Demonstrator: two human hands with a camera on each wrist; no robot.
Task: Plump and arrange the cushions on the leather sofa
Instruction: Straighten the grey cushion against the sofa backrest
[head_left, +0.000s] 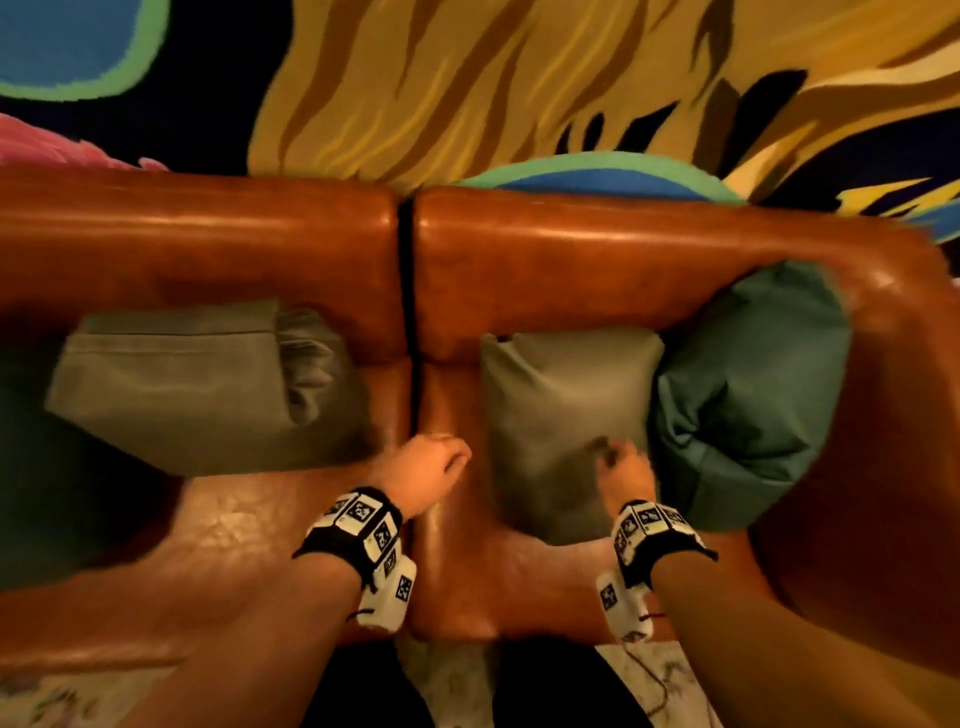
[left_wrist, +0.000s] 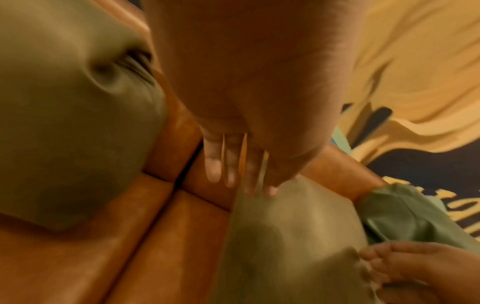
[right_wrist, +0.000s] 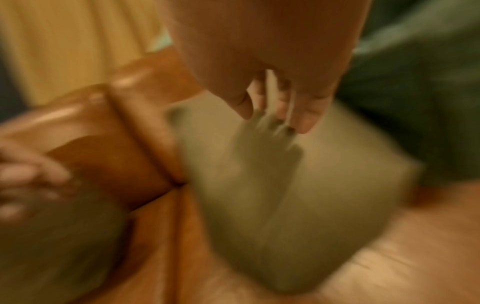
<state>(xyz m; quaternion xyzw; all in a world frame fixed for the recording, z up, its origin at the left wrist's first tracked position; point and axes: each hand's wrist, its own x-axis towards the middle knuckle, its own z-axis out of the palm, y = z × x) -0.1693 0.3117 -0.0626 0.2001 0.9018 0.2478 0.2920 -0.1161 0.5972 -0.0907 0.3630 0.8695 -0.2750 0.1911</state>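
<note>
On the brown leather sofa (head_left: 571, 249), an olive cushion (head_left: 561, 405) leans against the right backrest. A teal cushion (head_left: 748, 395) stands in the right corner beside it. A second olive cushion (head_left: 197, 384) lies on the left seat. My left hand (head_left: 449, 460) is at the middle cushion's left edge; in the left wrist view its fingers (left_wrist: 231, 164) are straight, tips at the cushion (left_wrist: 285, 236). My right hand (head_left: 618, 460) touches that cushion's front near its right side. The blurred right wrist view shows its fingers (right_wrist: 303, 117) relaxed just over the fabric (right_wrist: 285, 195).
Behind the sofa hangs or lies a patterned yellow, blue and black textile (head_left: 519, 78). A dark gap (head_left: 408, 291) splits the two sofa sections. The right armrest (head_left: 893, 415) curves round the teal cushion. Pale floor (head_left: 457, 680) shows at the bottom.
</note>
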